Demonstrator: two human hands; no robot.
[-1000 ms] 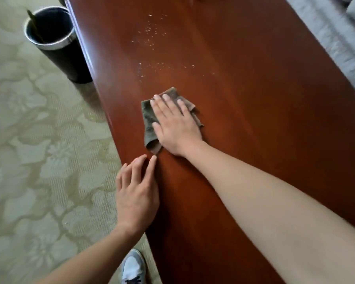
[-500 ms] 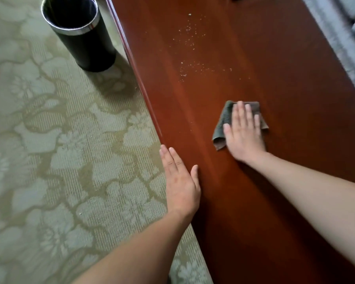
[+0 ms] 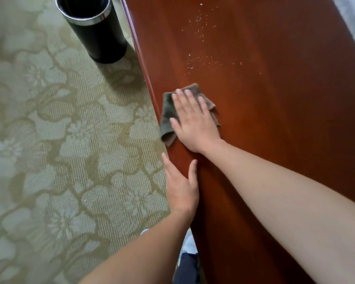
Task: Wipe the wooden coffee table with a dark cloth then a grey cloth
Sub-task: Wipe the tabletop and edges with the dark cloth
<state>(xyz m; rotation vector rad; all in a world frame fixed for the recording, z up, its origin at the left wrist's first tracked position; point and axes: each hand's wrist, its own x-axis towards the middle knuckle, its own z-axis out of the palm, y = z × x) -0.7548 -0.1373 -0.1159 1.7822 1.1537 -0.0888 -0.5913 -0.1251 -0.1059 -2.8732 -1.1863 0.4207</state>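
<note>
A patterned green carpet [image 3: 59, 150] fills the left half of the frame; the reddish wooden surface [image 3: 275, 99] runs diagonally from top centre to lower right, its near edge slanting down the middle. Your right hand [image 3: 193, 119] lies flat, fingers together and extended, palm pressing the dark cloth [image 3: 167, 113] onto the surface just inside that edge; it pins the cloth rather than clamping it. The cloth is crumpled, its folds showing left of and beyond your fingertips, one corner close to the edge. Your left hand [image 3: 180, 185] rests open and empty on the edge of the surface, below the right hand in the frame and near its wrist, thumb on the wood.

The relation to watch: the scattered crumbs [image 3: 201, 39] lie toward the top of the frame from the cloth, straight ahead of your fingertips, in two loose bands with bare wood between. The right hand is the nearer; the stroke likely runs along the surface's long axis. Nothing on the wood stands in the way. A black bin with a metal rim [image 3: 92, 27] stands on the carpet at upper left, just beside the edge. No grey cloth is in view.
</note>
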